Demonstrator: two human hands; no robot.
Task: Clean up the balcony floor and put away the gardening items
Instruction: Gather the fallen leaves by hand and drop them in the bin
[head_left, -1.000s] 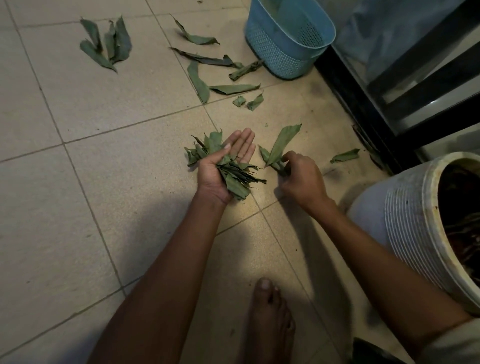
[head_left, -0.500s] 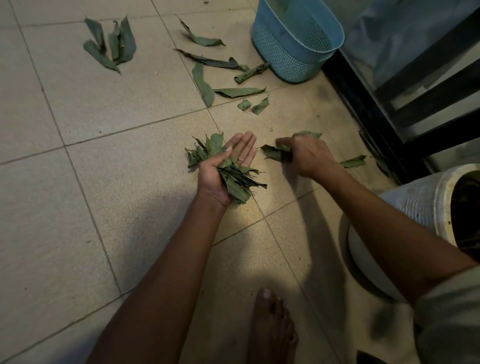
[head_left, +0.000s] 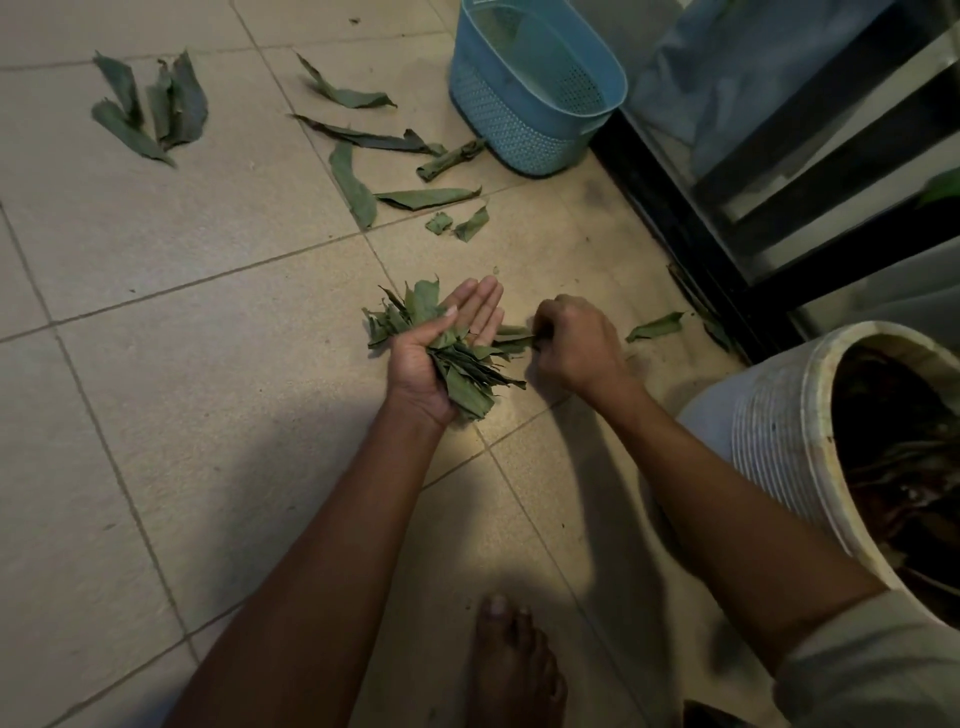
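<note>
Far left on the floor (head_left: 218, 395): a cluster of leaves (head_left: 150, 111), unmoved. Centre: scattered leaves (head_left: 384, 171) still lie before the blue basket (head_left: 535, 98). Left hand (head_left: 441, 345), palm up, thumb pressing a leaf bundle (head_left: 457, 364), fingers nearly straight, as before. Right hand (head_left: 571, 343) has come in from the right; its fingers, curled, now push a leaf (head_left: 511, 335) against the bundle. One leaf (head_left: 655, 326) remains near the door frame. White pot (head_left: 810, 447) at right.
</note>
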